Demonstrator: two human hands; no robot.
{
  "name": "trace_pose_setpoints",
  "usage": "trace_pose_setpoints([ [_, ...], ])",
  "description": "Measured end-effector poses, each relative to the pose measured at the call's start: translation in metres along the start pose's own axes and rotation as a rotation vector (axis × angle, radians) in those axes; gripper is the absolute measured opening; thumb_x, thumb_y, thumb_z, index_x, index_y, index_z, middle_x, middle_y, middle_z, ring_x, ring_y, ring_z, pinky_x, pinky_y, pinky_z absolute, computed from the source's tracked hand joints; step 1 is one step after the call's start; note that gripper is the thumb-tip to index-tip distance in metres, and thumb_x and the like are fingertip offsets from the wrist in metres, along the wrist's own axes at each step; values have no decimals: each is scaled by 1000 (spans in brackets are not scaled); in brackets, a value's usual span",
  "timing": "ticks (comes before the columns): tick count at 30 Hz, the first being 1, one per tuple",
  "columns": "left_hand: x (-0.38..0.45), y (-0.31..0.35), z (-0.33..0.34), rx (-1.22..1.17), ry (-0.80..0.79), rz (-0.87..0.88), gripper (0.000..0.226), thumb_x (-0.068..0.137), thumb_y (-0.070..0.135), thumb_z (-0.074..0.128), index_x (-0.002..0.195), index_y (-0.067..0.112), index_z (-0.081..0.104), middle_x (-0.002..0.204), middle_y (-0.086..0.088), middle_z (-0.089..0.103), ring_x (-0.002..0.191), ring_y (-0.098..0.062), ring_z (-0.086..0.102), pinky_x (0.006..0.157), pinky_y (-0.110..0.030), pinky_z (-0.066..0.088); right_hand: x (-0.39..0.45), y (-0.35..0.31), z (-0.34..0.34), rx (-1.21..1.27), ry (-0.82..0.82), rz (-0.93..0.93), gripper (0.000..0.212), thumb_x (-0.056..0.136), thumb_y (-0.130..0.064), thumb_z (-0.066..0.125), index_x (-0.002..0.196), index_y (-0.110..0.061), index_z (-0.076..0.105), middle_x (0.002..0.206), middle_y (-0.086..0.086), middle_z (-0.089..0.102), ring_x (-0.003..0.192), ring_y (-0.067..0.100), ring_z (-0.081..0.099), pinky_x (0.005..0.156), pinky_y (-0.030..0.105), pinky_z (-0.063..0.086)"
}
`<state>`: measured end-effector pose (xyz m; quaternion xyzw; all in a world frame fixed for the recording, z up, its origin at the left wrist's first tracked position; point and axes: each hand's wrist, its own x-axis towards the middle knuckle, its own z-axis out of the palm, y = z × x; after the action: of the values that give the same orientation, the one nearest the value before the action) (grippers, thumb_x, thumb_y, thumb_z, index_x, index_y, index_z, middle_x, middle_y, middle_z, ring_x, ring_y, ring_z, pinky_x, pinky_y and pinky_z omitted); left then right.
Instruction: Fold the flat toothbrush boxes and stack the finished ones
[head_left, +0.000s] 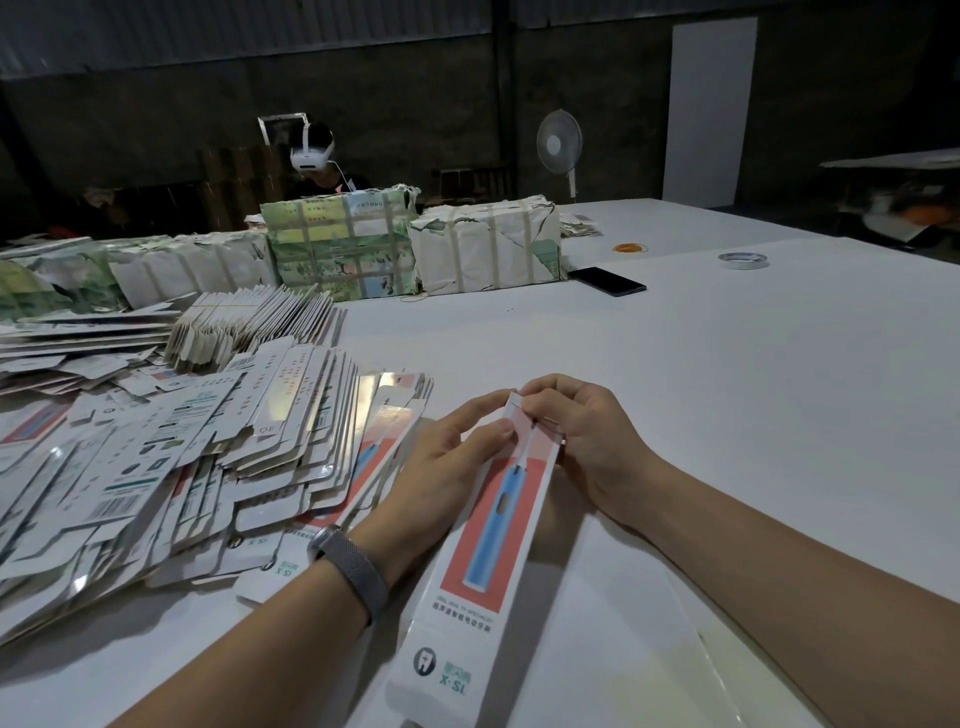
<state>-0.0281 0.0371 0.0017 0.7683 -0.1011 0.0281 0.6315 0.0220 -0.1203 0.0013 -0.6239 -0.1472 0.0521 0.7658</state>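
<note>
A big white table (727, 389) holds a messy pile of flat boxes (156, 467) on the left. Near the middle, 1 toothbrush box (488, 545) (blue brush picture) is pinched at its far end by the left hand (441, 467) and right hand (582, 436).

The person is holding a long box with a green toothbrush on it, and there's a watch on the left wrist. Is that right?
Not quite. The toothbrush printed on the box is blue, not green, as the head view shows. The rest holds: both the left hand and right hand hold the long box, and a watch sits on the left wrist.
</note>
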Motion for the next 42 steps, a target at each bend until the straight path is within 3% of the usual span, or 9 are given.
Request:
trace_pose_setpoints([
  [5,-1,2,-1,-25,-17,-4,35,83,50,55,116,41,62,85,2,78,70,-18,76,60,-23,58,-1,-1,2,-76,71,-17,35,93,-7,58,64,-20,71,65,0,67,56,12,63,51,22,50],
  [10,-2,2,-1,-35,-41,-55,25,99,36,53,123,42,58,89,0,79,71,-18,76,60,-23,58,-2,1,3,-106,117,-28,29,95,-12,56,70,-22,64,65,-2,65,57,10,63,53,22,50],
  [15,-3,3,-2,-30,-58,-67,24,101,33,53,121,46,56,90,2,79,71,-17,76,61,-22,58,-2,-1,4,-95,107,-33,41,95,-8,53,61,-28,63,64,-2,61,58,12,58,56,25,50],
  [24,-4,4,-1,15,-63,-45,30,104,36,48,130,51,49,86,2,77,70,-17,75,61,-23,58,-3,-1,0,-40,24,-35,39,95,-6,49,66,-26,65,64,0,62,55,11,59,50,21,48],
  [31,-3,3,-1,-2,-34,-31,20,105,32,48,122,42,53,82,-1,76,65,-16,74,58,-22,57,-4,-1,0,-88,23,-38,39,96,-10,47,66,-27,65,68,-1,64,62,11,61,57,21,50],
  [33,-3,3,0,-19,-15,-24,21,105,31,46,124,38,51,78,3,76,63,-14,73,57,-20,56,-4,0,2,-79,37,-38,32,96,-18,49,71,-28,66,73,0,65,68,14,63,61,24,51],
  [36,-2,2,-1,-66,39,-9,21,106,28,44,126,35,48,71,7,73,58,-10,70,54,-17,53,-6,-1,3,-34,34,-30,6,82,-32,58,82,-29,63,81,6,63,77,22,61,70,36,48],
  [37,-2,1,-1,-86,53,-9,22,107,28,43,127,34,47,71,6,73,57,-10,70,53,-17,53,-6,0,3,-26,28,-29,8,80,-34,61,85,-29,61,84,9,62,78,24,60,71,38,48],
  [42,-1,-1,-1,-117,65,-25,24,105,31,47,129,34,45,81,-1,75,65,-17,72,58,-24,56,-5,-1,0,16,50,-21,10,93,-14,65,86,-20,60,87,13,61,80,33,58,76,45,47],
])
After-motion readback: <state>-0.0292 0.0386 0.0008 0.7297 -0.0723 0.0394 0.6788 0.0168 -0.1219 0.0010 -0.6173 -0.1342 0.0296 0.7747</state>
